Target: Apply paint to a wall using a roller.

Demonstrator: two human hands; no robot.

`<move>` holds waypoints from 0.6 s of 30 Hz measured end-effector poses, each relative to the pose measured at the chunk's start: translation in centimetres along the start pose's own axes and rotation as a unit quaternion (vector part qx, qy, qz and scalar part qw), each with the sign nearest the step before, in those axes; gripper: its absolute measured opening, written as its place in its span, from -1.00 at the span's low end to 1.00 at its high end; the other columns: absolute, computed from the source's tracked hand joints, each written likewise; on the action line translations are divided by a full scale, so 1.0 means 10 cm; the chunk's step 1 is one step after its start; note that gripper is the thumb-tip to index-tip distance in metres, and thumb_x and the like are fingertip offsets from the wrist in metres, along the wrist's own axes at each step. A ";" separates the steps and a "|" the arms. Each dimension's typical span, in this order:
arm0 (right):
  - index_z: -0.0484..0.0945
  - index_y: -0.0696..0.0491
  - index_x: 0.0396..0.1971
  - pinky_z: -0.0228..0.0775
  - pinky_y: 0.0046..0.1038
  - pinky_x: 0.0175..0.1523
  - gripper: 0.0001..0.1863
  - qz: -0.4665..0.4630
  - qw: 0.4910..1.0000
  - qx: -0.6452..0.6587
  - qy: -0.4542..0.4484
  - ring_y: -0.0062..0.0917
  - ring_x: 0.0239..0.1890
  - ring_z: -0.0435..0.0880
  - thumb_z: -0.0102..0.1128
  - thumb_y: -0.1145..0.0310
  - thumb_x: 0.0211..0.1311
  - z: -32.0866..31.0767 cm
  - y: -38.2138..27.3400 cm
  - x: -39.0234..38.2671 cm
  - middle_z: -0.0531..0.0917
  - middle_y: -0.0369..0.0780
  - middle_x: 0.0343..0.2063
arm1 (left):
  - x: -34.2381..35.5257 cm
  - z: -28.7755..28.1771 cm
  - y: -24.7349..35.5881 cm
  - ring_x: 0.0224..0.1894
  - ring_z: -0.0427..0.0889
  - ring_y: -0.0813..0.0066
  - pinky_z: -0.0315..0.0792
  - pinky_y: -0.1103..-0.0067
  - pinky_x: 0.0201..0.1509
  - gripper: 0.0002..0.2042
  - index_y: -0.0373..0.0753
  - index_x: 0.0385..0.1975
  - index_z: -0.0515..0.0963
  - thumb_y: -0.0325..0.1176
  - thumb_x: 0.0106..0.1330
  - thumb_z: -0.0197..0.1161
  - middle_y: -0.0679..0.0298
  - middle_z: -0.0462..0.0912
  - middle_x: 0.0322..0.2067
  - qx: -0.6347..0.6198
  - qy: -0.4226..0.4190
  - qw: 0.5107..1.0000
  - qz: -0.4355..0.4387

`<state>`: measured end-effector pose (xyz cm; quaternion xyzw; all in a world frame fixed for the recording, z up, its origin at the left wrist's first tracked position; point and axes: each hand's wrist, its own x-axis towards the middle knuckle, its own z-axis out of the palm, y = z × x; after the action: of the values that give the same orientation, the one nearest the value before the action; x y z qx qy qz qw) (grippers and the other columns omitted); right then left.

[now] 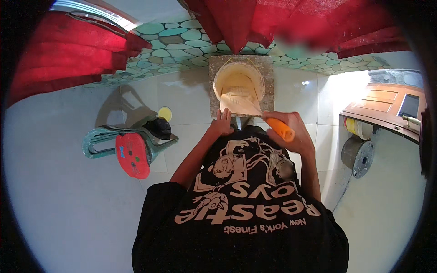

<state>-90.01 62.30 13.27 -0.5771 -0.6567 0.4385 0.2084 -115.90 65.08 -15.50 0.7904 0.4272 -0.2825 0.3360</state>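
The right hand (299,129) was closed round an orange-handled tool (283,131); the left hand (222,123) had its fingertips at the pale slab's (239,107) near left corner, though whether they pinched it I couldn't tell. The slab overlapped the opening of a bucket (239,72) at a small, speckled table (269,86). I judged a slipping tool could catch those fingers, and a loose hold could let the slab skid. The bucket crowded the far side. A green stool (102,131) and red cushion (132,157) flanked the left, a grey drum (357,157) the right; red curtains (82,50) hung beyond.
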 end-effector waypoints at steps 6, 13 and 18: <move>0.59 0.12 -0.16 0.48 -0.33 -0.17 -0.57 -0.041 0.999 -0.035 0.006 -0.09 -0.35 0.62 0.30 0.42 -0.16 0.38 0.49 0.13 0.67 -0.07 -0.36 | 0.03 -0.05 0.02 0.44 -0.30 -0.28 0.22 -0.07 0.25 0.01 -0.27 0.42 -0.22 0.12 0.13 0.20 0.10 -0.35 0.46 -0.015 -0.009 1.000 0.008; 0.57 0.09 -0.16 0.47 -0.31 -0.11 -0.58 0.009 0.998 -0.006 -0.059 -0.13 -0.25 0.62 0.31 0.41 -0.16 -0.06 -0.10 -0.14 0.67 -0.10 -0.27 | -0.04 -0.07 0.05 0.44 -0.30 -0.26 0.25 -0.04 0.25 0.00 -0.31 0.41 -0.24 0.13 0.17 0.19 0.07 -0.37 0.46 0.006 -0.010 1.000 -0.011; 0.58 0.09 -0.19 0.46 -0.33 -0.21 -0.60 -0.076 0.995 -0.055 0.039 -0.14 -0.36 0.62 0.29 0.36 -0.15 0.29 0.47 0.14 0.66 -0.10 -0.44 | 0.02 -0.02 0.03 0.44 -0.29 -0.27 0.26 -0.06 0.23 0.02 -0.29 0.42 -0.23 0.13 0.13 0.21 0.11 -0.34 0.46 -0.001 0.007 1.000 -0.005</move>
<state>-89.87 62.42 7.60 -0.5531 -0.7128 0.3617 0.2349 -115.49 65.23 -15.47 0.7903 0.4335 -0.2779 0.3322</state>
